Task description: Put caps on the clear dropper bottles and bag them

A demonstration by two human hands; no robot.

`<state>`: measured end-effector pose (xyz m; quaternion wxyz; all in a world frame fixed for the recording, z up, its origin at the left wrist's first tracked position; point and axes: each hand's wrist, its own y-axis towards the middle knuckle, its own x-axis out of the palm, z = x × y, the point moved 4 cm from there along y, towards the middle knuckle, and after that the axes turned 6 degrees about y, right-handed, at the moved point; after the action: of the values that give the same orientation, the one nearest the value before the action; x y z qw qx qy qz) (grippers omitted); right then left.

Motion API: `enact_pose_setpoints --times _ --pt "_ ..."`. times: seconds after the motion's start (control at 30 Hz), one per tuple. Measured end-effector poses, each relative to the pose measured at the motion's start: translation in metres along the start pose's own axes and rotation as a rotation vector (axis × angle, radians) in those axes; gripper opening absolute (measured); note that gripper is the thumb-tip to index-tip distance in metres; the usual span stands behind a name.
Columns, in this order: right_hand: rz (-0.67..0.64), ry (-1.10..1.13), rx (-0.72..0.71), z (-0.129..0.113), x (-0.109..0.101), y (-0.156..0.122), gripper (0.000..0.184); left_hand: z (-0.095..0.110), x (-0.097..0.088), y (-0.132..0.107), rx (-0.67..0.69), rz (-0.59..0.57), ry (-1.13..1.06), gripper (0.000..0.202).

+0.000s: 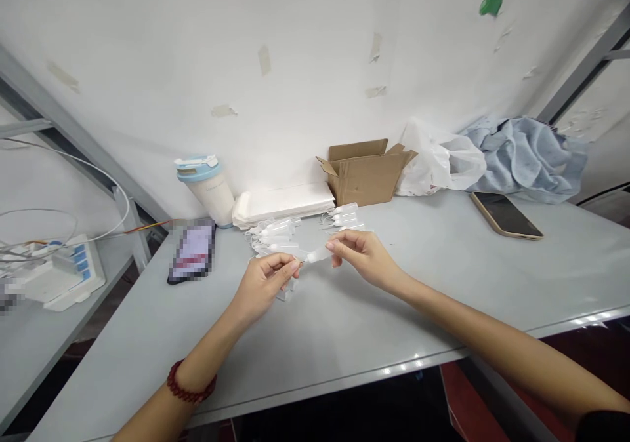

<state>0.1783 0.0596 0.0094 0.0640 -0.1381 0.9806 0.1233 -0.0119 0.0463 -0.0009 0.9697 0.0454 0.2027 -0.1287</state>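
A small translucent white squeeze bottle [317,255] with a thin tip is held over the table, between my two hands. My right hand [361,253] pinches the body of this bottle between thumb and fingers. At its tip end, my left hand [268,281] has thumb and fingers pressed together; the fingers hide what exactly they grip there. Just behind my left hand lies a pile of similar bottles [275,235] with thin pale strands. Beyond my right hand sits a second group of bottles [344,216], lying side by side.
At the wall stand a tumbler [214,189] with blue lid, a stack of white envelopes [285,202], an open cardboard box [367,180], a plastic bag [438,160] and blue cloth [524,157]. Phones lie left [193,250] and right [506,214]. A power strip [63,275] is far left.
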Motion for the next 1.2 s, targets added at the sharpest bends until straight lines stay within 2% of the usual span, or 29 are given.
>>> enact_pose_setpoints --times 0.33,0.83,1.03,1.2 --pt "0.004 -0.020 -0.001 0.010 0.006 -0.005 0.025 -0.007 0.008 -0.002 -0.038 0.037 0.093 0.026" --pt "-0.031 -0.005 0.024 0.015 0.011 -0.005 0.026 -0.008 0.006 -0.003 -0.033 0.064 0.111 0.027" --pt "-0.033 0.025 0.012 0.006 0.010 -0.005 0.024 0.000 0.003 -0.002 0.025 0.055 -0.009 0.029" --pt "-0.011 0.060 0.024 0.000 0.006 -0.005 0.024 -0.002 -0.005 0.000 0.014 0.088 -0.175 0.031"
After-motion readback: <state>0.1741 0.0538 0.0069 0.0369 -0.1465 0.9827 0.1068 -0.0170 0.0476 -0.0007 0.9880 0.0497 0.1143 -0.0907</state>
